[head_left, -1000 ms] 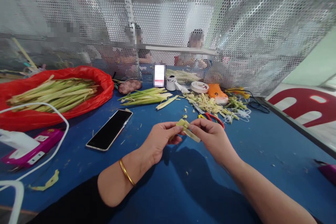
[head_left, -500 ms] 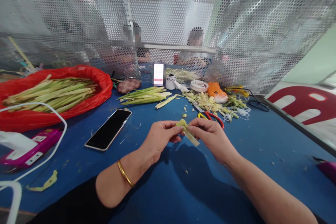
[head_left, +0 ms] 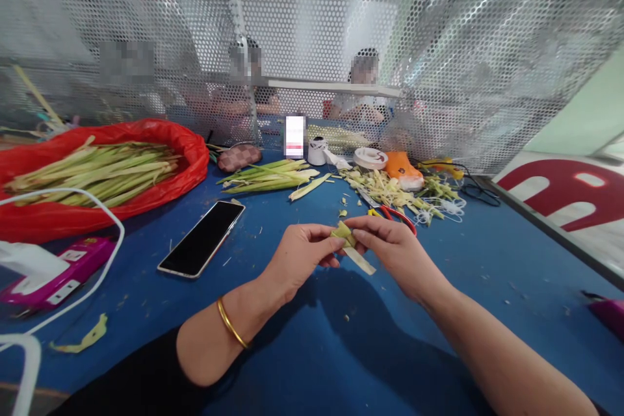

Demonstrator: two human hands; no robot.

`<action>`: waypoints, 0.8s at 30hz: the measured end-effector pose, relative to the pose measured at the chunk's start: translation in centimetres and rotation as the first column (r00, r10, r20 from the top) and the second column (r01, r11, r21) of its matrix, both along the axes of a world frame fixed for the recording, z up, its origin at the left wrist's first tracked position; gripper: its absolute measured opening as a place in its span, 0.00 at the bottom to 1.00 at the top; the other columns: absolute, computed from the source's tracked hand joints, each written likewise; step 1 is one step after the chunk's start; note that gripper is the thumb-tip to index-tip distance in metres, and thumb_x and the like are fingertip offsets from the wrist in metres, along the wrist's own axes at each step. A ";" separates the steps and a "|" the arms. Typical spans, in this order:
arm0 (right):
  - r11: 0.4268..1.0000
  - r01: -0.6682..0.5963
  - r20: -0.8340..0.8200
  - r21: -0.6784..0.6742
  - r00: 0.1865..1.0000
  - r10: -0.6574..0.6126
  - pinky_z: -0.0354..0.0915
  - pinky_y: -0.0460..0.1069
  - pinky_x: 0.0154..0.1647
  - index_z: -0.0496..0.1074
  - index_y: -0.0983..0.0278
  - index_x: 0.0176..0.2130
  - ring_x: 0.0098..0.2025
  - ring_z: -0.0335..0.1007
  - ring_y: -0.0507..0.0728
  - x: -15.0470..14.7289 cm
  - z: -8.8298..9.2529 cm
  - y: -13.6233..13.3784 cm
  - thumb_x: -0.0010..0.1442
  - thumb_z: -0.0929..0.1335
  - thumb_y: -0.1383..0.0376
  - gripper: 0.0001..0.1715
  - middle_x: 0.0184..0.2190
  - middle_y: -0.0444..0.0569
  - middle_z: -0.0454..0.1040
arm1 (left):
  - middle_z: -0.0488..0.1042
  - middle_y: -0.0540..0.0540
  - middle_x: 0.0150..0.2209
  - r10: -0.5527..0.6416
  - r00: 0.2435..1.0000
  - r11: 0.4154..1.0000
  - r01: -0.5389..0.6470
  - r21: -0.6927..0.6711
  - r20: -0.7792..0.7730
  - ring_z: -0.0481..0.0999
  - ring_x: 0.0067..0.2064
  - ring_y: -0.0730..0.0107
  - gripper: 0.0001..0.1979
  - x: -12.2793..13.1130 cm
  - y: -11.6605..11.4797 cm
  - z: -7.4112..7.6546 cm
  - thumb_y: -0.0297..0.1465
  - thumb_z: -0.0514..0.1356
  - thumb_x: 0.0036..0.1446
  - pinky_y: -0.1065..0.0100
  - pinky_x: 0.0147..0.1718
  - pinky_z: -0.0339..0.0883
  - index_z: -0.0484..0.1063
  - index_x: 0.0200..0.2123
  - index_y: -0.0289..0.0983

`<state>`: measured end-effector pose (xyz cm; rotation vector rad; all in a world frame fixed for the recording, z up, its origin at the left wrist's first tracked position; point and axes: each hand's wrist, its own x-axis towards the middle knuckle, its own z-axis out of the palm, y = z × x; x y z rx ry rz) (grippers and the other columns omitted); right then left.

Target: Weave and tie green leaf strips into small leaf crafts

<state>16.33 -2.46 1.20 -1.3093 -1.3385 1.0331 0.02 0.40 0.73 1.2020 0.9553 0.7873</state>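
Observation:
Between both hands, above the blue table [head_left: 273,364], is a folded pale-green leaf strip [head_left: 343,232] with one loose end hanging down to the right. My left hand [head_left: 312,247] pinches its left side between thumb and fingers. On the other side, my right hand [head_left: 390,244] grips the fold with thumb and forefinger; its lower fingers are partly hidden. Just beyond the right hand lie scissors [head_left: 397,216] with red and yellow handles, beside a heap of leaf scraps [head_left: 375,188]. Farther back rests a bundle of long green leaf strips [head_left: 268,175].
A red plastic bag [head_left: 188,169] full of leaf strips stands left, near a phone [head_left: 202,240] and a purple power strip [head_left: 78,273] with a white cable. White tape [head_left: 370,158] and an orange packet [head_left: 404,170] lie behind. A perforated metal screen [head_left: 312,32] closes the back; people sit beyond it.
The folded leaf strip has shifted slightly to the right and turned, its fold showing wider and its loose end lying flatter. My right fingers have moved a little over the fold.

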 end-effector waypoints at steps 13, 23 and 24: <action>0.999 0.038 -0.010 0.025 0.999 -0.038 0.58 0.46 0.22 0.68 0.63 0.25 0.19 0.59 0.49 -0.3 -0.4 -0.3 0.56 0.68 0.55 0.16 0.16 0.39 0.64 | 0.77 0.47 0.24 -0.256 0.949 0.963 0.266 0.035 -0.182 0.71 0.21 0.75 0.06 0.1 -0.9 -0.2 0.29 0.62 0.48 0.73 0.24 0.66 0.78 0.25 0.34; 0.987 0.118 -0.142 0.113 0.985 -0.101 0.64 0.47 0.28 0.67 0.63 0.28 0.24 0.69 0.51 -0.4 0.0 -0.2 0.57 0.67 0.57 0.12 0.22 0.44 0.74 | 0.77 0.46 0.25 -0.273 0.945 0.962 0.272 -0.030 -0.182 0.73 0.24 0.73 0.09 -0.1 -0.4 0.3 0.35 0.64 0.48 0.73 0.24 0.63 0.73 0.30 0.34; 0.988 0.102 -0.131 0.116 0.988 -0.086 0.64 0.47 0.28 0.67 0.63 0.28 0.25 0.69 0.51 -0.5 0.1 -0.3 0.57 0.67 0.57 0.13 0.23 0.45 0.74 | 0.77 0.47 0.25 -0.275 0.943 0.961 0.274 -0.030 -0.189 0.73 0.24 0.73 0.10 -0.1 -0.4 0.3 0.35 0.64 0.48 0.73 0.23 0.63 0.72 0.31 0.35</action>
